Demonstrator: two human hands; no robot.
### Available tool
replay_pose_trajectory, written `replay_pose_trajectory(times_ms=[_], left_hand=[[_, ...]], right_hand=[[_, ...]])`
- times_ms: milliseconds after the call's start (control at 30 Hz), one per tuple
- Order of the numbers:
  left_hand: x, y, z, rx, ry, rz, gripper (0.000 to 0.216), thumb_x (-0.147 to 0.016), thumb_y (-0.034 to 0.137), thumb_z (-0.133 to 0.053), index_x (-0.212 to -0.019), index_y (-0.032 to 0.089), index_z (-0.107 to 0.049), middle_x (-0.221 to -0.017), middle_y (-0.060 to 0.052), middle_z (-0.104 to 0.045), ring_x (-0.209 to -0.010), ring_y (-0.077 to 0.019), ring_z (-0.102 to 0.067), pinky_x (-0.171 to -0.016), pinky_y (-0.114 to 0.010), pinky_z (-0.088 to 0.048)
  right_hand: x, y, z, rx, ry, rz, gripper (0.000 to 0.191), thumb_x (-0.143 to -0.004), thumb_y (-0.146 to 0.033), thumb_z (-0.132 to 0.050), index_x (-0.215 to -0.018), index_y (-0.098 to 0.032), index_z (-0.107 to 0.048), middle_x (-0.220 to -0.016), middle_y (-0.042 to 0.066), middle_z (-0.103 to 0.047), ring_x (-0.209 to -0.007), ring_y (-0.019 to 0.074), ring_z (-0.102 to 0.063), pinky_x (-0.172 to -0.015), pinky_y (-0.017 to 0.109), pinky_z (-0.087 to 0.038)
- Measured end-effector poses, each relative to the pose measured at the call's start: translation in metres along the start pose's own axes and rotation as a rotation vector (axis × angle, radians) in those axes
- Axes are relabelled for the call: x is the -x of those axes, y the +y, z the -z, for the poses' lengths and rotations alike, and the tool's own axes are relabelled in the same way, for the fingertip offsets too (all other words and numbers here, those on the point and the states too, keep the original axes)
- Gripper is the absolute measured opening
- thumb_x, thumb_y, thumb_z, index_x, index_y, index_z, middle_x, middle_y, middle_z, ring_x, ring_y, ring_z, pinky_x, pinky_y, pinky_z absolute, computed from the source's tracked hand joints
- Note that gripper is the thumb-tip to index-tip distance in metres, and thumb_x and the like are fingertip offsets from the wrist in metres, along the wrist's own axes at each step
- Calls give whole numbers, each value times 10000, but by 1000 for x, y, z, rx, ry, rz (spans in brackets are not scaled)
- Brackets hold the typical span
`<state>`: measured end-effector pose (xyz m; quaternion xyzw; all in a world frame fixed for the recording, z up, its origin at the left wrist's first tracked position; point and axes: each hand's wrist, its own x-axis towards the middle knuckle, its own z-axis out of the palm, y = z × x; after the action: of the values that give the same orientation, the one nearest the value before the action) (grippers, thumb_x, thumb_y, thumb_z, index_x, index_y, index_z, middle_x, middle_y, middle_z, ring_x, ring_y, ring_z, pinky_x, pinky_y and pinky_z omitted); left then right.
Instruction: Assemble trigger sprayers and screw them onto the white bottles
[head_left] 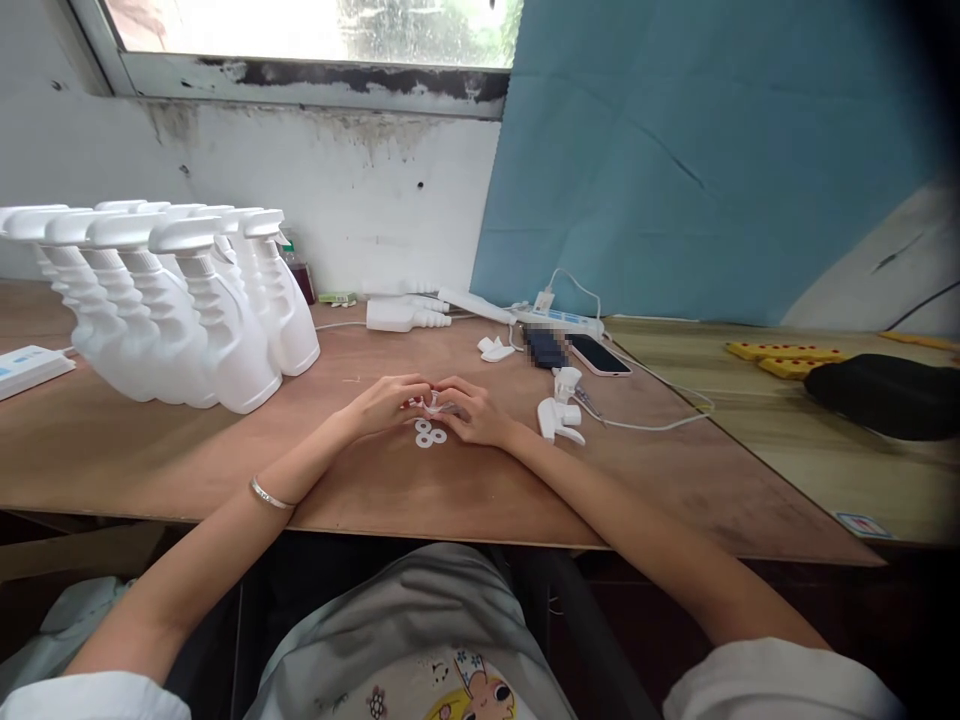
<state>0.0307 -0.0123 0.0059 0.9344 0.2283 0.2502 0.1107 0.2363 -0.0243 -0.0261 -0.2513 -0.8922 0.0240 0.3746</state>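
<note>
My left hand (pixel 386 405) and my right hand (pixel 480 415) meet over the middle of the table, fingertips close together. Both are closed around a small white piece (pixel 433 404); the fingers cover most of it, so its kind is unclear. Just below them, several flat white ring washers (pixel 424 439) lie grouped on the brown tabletop (pixel 465 490). To the right of my right hand lies a white trigger sprayer head (pixel 559 420), with another white sprayer part (pixel 566 383) behind it. A further white trigger piece (pixel 495 349) rests beyond my hands.
White spray bottles (pixel 232 340) stand in rows at the left. White empty-looking bottles (pixel 405 313) lie near the wall. A phone (pixel 598 354), a power strip (pixel 562 320) and a cable (pixel 660 427) are at the right. A black object (pixel 885 396) sits farther right.
</note>
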Motion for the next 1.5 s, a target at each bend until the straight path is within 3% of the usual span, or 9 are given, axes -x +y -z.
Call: replay_pose_trajectory(times_ms=[167,367,733,867,1000,1100,1200,1300,1500], left_hand=[[3,4,3,-102,10,36,304,-805,418,-506,-996,186,-550,-1042,-59,-571,-812,-144,-582,-688,-235,-432],[2,5,2,-240,-20,35,312,-812,436,-472,-1016,209,-544,-1102,-53,-555,-784,-148,-595,-605,-228,-407],[2,8,-2,-133,5,105,330,-811,472,-459,-987,203,-534,-1017,-41,-568,-822,-154,-587,-702,-245,-431],[2,7,-4,-125,29,90,274,-820,426,-461,-983,225,-549,-1072,-34,-548,-836,-144,-582,-735,-245,-426],[1,9,-3,-110,19,87,226,-780,377,-510,-922,207,-555,-1018,-37,-567,-807,-142,-573,-700,-231,-421],[0,11,-4,-95,-10,93,217,-764,337,-516,-926,197,-549,-927,-27,-593,-739,-132,-561,-650,-218,-408],[-1,13,-5,-94,-20,100,223,-754,321,-518,-937,197,-546,-883,-16,-602,-709,-131,-554,-647,-221,-400],[-1,14,-6,-109,-31,106,227,-766,332,-505,-947,198,-531,-903,-24,-604,-752,-152,-566,-664,-237,-402],[0,14,-8,-136,-31,188,332,-797,392,-482,-1061,194,-446,-857,-30,-623,-750,-187,-597,-644,-265,-407]], right_hand=[[2,2,-4,-4,96,-67,297,-765,-331,-575,-985,-184,-441,-898,72,-601,-784,165,-608,-706,302,-505],[2,2,-4,28,82,-60,317,-766,-330,-571,-1004,-188,-416,-919,71,-603,-794,167,-613,-698,300,-507],[0,1,-3,-72,75,-64,313,-789,-337,-537,-1037,-200,-404,-941,85,-603,-815,179,-613,-711,309,-498],[-3,0,1,-315,157,-234,250,-865,-331,-403,-1085,-213,-401,-891,54,-630,-790,151,-617,-709,291,-494],[-6,15,1,-384,344,-528,201,-861,-304,-386,-893,-186,-544,-846,44,-636,-767,144,-612,-714,294,-495],[-5,30,-1,-251,210,-606,143,-787,-199,-498,-868,-169,-611,-894,49,-650,-811,154,-604,-751,307,-478],[-3,34,-2,-78,6,-504,224,-753,-141,-558,-966,-152,-627,-950,76,-645,-857,170,-581,-779,318,-450],[-4,30,-2,157,-135,-378,186,-799,-160,-534,-937,-149,-658,-877,81,-638,-826,173,-546,-774,318,-415],[-5,25,-1,293,-155,-355,185,-837,-205,-505,-873,-149,-677,-826,75,-640,-782,170,-511,-736,294,-388]])
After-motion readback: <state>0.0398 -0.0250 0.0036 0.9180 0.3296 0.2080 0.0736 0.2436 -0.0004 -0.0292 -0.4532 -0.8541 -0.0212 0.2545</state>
